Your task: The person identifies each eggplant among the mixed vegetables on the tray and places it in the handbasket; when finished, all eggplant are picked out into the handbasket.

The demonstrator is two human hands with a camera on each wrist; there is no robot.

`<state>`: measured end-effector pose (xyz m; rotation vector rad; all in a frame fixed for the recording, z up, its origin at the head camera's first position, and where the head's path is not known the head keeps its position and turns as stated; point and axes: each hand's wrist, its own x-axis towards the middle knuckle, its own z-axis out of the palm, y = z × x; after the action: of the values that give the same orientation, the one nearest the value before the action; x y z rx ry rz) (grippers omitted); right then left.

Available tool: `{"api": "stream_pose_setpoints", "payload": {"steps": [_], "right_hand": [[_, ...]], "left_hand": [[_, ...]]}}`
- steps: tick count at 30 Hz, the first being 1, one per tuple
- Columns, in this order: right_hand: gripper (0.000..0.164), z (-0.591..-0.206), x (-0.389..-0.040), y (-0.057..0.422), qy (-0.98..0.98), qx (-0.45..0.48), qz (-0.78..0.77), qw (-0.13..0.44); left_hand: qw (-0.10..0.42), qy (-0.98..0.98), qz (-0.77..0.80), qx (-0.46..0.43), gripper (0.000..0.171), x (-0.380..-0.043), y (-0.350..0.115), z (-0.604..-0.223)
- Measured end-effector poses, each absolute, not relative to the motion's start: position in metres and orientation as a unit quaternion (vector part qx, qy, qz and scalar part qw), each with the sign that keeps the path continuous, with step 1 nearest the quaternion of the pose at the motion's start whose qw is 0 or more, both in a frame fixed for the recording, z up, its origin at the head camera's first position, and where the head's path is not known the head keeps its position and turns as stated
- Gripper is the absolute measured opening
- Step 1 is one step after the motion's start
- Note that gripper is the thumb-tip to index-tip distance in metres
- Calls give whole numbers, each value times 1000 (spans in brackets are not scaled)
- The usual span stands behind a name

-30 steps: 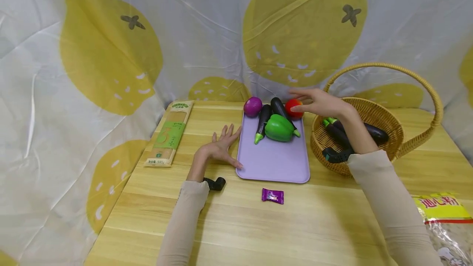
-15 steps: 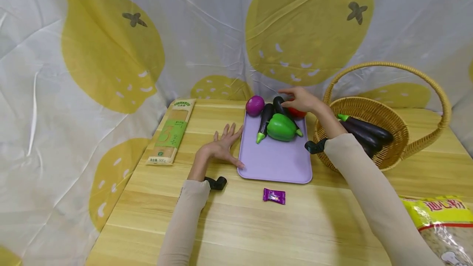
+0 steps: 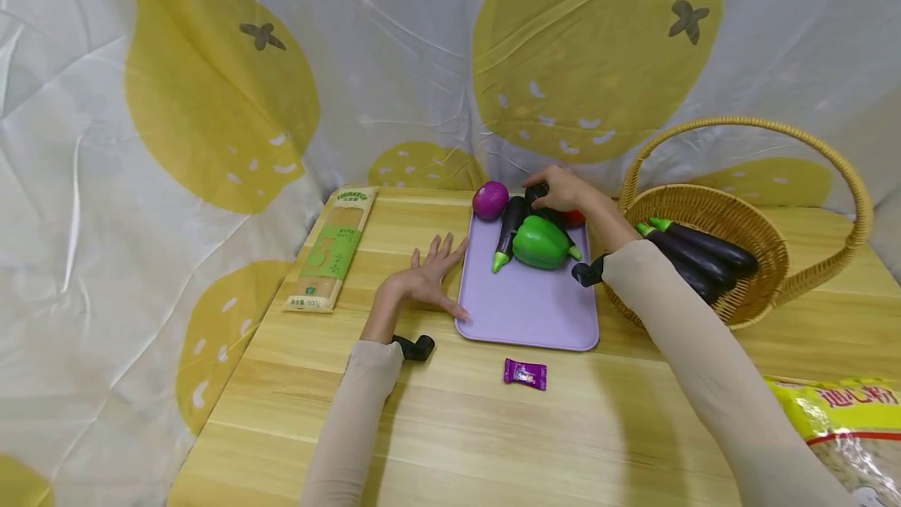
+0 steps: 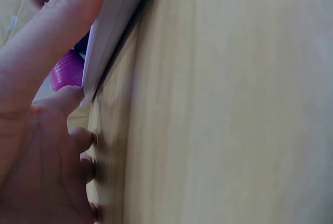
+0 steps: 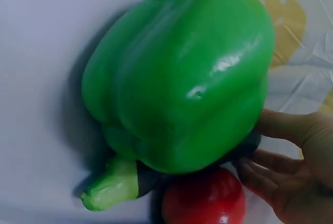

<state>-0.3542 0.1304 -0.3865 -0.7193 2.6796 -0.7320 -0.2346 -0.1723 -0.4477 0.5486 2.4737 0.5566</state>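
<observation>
Head view: Toward the counter's [image 3: 450,421] back edge, my right hand [image 3: 565,191] pinched the eggplant [image 3: 536,193] half-hidden by the green pepper [image 3: 540,242]; my left hand [image 3: 422,278], fingers spread and gripping nothing, touched the tray [image 3: 524,311]. A firm pinch clear of the pepper seemed best.

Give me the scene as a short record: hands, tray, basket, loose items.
Left hand: fingers spread, thumb at left edge of tray
Right hand: gripping far end of right-hand eggplant
Also at tray's far half: left-hand eggplant, green pepper, purple onion, red tomato
Basket: three eggplants
Loose: flat packet left, purple wrapped piece in front, yellow-topped bag right
</observation>
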Motion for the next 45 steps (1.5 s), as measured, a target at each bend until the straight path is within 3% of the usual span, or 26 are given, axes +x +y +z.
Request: {"api": "stream_pose_setpoints", "payload": {"steps": [15,29,45], "right_hand": [[47,-380,-348,136,911,-222,-336,84],[51,-348,-308,174,894,-201,-400,30],[49,-326,-254,216,873,-197,-446,11]], "left_hand": [[270,917,211,204,138,-233,-173,-446],[269,917,206,208,137,-234,-173,-447],[266,915,214,213,138,-233,-172,-445]]}}
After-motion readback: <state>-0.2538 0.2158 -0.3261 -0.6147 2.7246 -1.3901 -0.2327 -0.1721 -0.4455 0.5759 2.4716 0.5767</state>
